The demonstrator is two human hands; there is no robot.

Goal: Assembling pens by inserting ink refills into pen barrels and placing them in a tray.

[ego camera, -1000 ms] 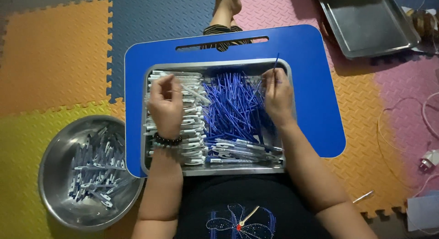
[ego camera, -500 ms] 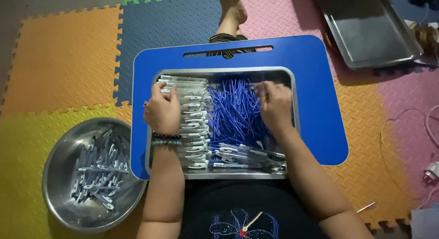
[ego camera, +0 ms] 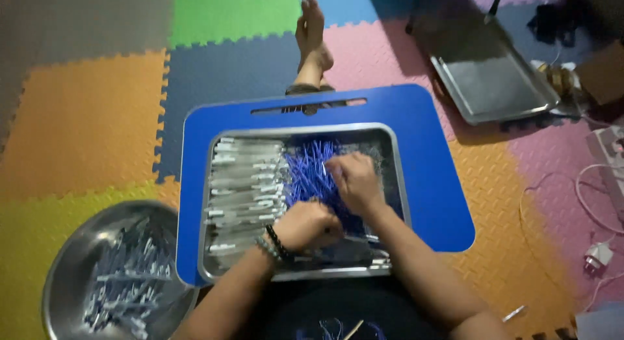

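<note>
A steel tray (ego camera: 398, 184) rests on a blue lap table (ego camera: 432, 184). It holds rows of clear pen barrels (ego camera: 244, 177) on the left and a pile of thin blue refills (ego camera: 309, 171) in the middle. My right hand (ego camera: 354, 181) lies on the refill pile, fingers curled down and pinched on a refill. My left hand (ego camera: 305, 226), with a bead bracelet at the wrist, is closed just below it near the tray's front middle, gripping what looks like a clear barrel. The two hands almost touch.
A round steel bowl (ego camera: 65, 281) with several assembled pens sits on the floor at the lower left. An empty steel tray (ego camera: 487, 86) lies at the upper right. Cables and a plug (ego camera: 598, 255) are at the right. My foot (ego camera: 312, 34) stretches out beyond the lap table on coloured foam mats.
My left hand has left the barrel rows and moved right to the tray's front middle, close under the right hand. My right hand shifted left onto the refills. The camera tilted up.
</note>
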